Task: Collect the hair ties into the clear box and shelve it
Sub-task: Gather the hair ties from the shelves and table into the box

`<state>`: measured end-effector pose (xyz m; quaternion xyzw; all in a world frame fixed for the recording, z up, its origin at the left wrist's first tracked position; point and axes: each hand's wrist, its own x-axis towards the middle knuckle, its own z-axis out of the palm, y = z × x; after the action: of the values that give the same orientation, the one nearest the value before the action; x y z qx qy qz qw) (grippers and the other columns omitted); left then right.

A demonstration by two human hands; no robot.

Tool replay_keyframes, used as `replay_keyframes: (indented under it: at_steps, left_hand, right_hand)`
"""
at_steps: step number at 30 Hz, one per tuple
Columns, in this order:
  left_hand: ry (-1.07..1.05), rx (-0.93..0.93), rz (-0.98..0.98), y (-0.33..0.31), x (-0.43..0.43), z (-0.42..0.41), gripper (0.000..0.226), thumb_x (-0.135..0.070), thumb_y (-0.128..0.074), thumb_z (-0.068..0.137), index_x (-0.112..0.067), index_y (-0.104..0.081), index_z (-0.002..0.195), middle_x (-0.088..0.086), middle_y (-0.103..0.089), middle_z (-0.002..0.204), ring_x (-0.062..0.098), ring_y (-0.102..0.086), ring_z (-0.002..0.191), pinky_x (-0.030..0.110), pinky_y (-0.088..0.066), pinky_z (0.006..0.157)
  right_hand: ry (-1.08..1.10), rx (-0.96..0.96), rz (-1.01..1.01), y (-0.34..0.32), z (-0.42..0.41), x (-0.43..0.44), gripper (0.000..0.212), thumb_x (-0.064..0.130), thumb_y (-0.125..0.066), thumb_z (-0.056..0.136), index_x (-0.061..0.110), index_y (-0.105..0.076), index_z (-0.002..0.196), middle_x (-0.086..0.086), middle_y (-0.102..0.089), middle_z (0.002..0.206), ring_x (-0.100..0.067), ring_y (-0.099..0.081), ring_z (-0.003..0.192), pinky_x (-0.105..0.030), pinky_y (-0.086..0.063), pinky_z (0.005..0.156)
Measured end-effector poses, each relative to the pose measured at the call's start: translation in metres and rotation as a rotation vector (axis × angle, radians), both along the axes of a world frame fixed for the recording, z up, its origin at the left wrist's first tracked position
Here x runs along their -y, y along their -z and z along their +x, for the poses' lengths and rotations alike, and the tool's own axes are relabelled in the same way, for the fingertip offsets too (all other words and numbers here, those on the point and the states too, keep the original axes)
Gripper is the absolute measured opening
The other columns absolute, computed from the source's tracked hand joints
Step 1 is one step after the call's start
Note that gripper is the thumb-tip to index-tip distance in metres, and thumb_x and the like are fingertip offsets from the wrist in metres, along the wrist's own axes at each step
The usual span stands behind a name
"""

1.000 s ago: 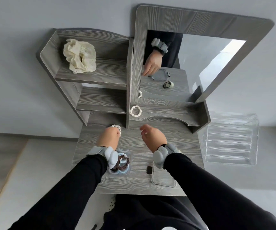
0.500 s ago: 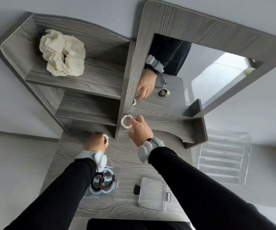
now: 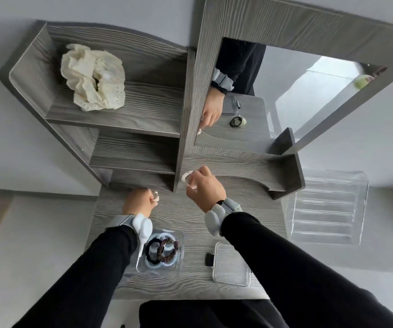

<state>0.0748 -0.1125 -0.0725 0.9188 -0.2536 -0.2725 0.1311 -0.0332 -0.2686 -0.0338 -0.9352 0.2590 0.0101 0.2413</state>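
Observation:
The clear box (image 3: 179,268) sits on the grey tabletop near its front edge, holding several hair ties (image 3: 163,250) in black, brown and pale blue. Its clear lid (image 3: 231,268) lies to the right of it. My right hand (image 3: 205,188) pinches a white coiled hair tie (image 3: 186,176) at the low ledge under the mirror. My left hand (image 3: 138,201) is closed around another white hair tie (image 3: 155,197), low over the tabletop in front of the shelves. A cream scrunchie (image 3: 93,76) lies on the top shelf.
A grey shelf unit (image 3: 134,147) with two lower bare shelves stands at the left, a framed mirror (image 3: 309,91) at the right. A clear drawer organiser (image 3: 328,209) stands to the right of the table. A small black item (image 3: 209,259) lies beside the lid.
My right hand has closed on the white hair tie at the ledge. My left hand stays closed on its tie in about the same place. The camera view has shifted slightly.

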Motion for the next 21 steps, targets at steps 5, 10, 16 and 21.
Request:
replay_keyframes:
  at_steps: [5,10,16,21]
  left_hand:
    - [-0.014,0.054,-0.118,-0.017,-0.016,-0.004,0.020,-0.021,-0.061,0.089,-0.003,-0.066,0.094,0.015,-0.067,0.102,0.029,-0.062,0.088,0.033,-0.045,0.070]
    - [-0.034,0.102,-0.212,-0.036,-0.031,-0.014,0.017,-0.019,-0.054,0.093,-0.003,-0.059,0.096,0.016,-0.066,0.098,0.032,-0.062,0.084,0.040,-0.047,0.069]
    - [-0.044,0.183,-0.335,-0.055,-0.054,-0.025,0.011,-0.012,-0.055,0.092,-0.003,-0.059,0.096,0.016,-0.066,0.099,0.033,-0.062,0.085,0.041,-0.048,0.068]
    - [-0.055,0.193,-0.426,-0.067,-0.073,-0.035,0.008,-0.008,-0.058,0.089,-0.004,-0.059,0.096,0.014,-0.069,0.096,0.032,-0.064,0.085,0.046,-0.053,0.071]
  right_hand:
    - [0.052,0.158,0.068,-0.001,-0.019,-0.032,0.008,0.018,-0.059,0.081,0.011,-0.057,0.086,-0.005,-0.064,0.085,-0.028,-0.061,0.073,-0.033,-0.044,0.056]
    - [0.046,0.254,0.155,-0.004,-0.039,-0.066,0.008,0.017,-0.062,0.085,0.011,-0.060,0.090,-0.004,-0.066,0.083,-0.024,-0.062,0.068,-0.036,-0.051,0.060]
    - [0.073,0.309,0.251,-0.005,-0.062,-0.100,0.007,0.019,-0.065,0.084,0.014,-0.063,0.090,-0.001,-0.069,0.083,-0.019,-0.064,0.070,-0.035,-0.056,0.066]
    - [-0.035,0.141,0.324,-0.007,-0.075,-0.122,0.010,0.017,-0.064,0.084,0.010,-0.069,0.089,-0.007,-0.074,0.084,-0.022,-0.068,0.076,-0.033,-0.056,0.071]
